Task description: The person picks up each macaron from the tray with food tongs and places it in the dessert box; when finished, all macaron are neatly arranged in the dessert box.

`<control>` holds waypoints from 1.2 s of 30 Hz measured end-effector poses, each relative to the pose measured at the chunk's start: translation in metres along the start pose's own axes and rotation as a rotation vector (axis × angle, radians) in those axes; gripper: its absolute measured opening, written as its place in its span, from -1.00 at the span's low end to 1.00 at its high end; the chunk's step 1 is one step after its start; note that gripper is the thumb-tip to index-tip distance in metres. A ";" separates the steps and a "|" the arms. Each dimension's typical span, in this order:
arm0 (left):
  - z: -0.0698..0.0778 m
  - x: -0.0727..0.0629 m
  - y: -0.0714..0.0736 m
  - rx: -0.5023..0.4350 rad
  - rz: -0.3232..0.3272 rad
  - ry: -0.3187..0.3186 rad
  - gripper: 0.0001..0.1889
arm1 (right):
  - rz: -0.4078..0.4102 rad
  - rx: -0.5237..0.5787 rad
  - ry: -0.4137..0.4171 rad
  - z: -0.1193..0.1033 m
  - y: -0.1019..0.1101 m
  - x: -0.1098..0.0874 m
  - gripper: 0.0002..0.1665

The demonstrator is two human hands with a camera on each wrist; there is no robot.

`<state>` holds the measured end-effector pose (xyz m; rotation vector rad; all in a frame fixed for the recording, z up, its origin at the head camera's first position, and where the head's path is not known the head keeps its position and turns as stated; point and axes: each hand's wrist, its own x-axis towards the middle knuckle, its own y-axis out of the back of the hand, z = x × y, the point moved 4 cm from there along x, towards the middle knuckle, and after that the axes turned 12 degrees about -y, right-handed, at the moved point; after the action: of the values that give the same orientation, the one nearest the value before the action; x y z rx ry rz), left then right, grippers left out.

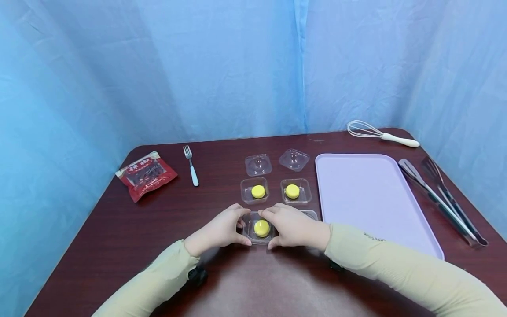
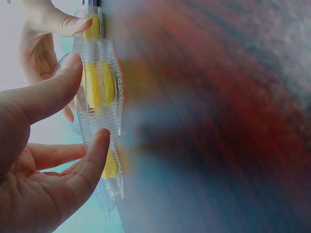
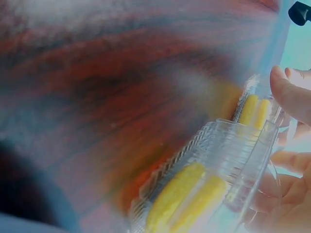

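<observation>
Both hands are at a clear plastic box (image 1: 247,232) that holds a yellow macaron (image 1: 262,228). My left hand (image 1: 223,225) grips its left side, thumb at the near corner and a finger at the far one. On the other side, my right hand (image 1: 295,224) holds it the same way. A clear domed lid (image 2: 62,62) shows over the box in the left wrist view. Another box (image 1: 310,214) is mostly hidden under the right hand; the right wrist view shows a yellow macaron (image 3: 187,201) in it.
Behind stand two open boxes with macarons (image 1: 258,191) (image 1: 292,191), and two loose clear lids (image 1: 258,164) (image 1: 294,160). A lilac tray (image 1: 360,193) lies right, with tongs (image 1: 437,198) and a whisk (image 1: 382,134) beyond. A fork (image 1: 192,166) and red packet (image 1: 146,175) lie left.
</observation>
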<state>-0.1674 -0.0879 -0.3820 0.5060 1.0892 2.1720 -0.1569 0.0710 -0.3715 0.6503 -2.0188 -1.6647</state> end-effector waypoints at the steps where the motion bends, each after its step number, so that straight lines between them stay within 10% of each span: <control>1: 0.000 -0.001 0.000 0.003 -0.004 -0.001 -0.20 | -0.001 0.000 -0.001 0.000 0.000 0.000 -0.06; 12: 0.007 -0.005 0.010 0.147 -0.054 -0.066 -0.13 | 0.003 0.020 -0.017 0.001 0.000 0.000 -0.07; 20: 0.004 0.005 0.039 0.130 0.118 -0.096 -0.37 | 0.026 0.012 -0.004 0.002 -0.001 0.000 -0.06; 28: -0.035 0.025 0.064 0.103 0.278 0.022 -0.47 | 0.027 0.012 -0.002 0.002 0.000 0.000 -0.07; 36: -0.064 0.043 0.076 0.215 0.283 0.027 -0.48 | 0.006 0.017 -0.015 0.001 0.001 -0.001 -0.08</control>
<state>-0.2645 -0.1280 -0.3555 0.7700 1.3436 2.3185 -0.1573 0.0724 -0.3704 0.6388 -2.0455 -1.6553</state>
